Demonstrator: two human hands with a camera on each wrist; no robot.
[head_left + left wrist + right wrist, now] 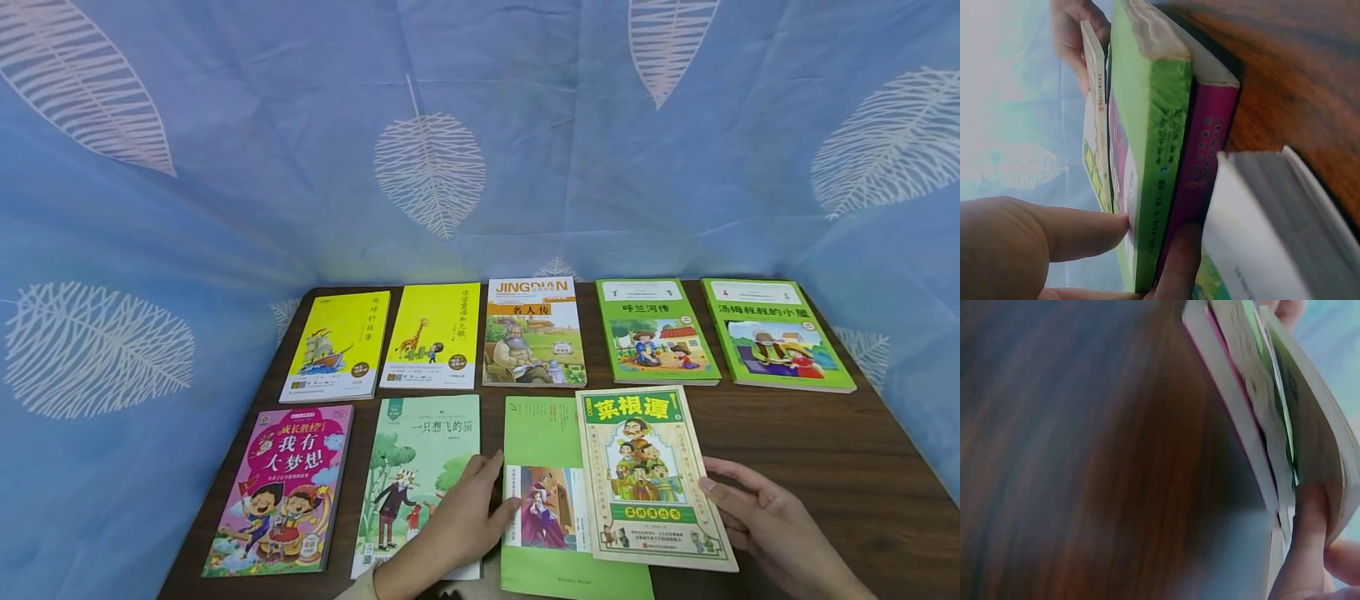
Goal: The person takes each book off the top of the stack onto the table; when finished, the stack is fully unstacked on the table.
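My right hand pinches a cream book with a green title band by its right edge, thumb on the cover. This book overlaps the right part of a green book with a picture of a figure in a purple dress. Under the green book, the left wrist view shows a magenta-spined book, hidden from above. At the stack's left edge, my left hand grips the green book, its thumb on the cover and a finger against the spines below.
Left of the stack lie a pale green cat book and a pink book. Behind them is a row with two yellow books, a white-and-orange book and two green books. A blue leaf-patterned cloth hangs behind the dark wooden table.
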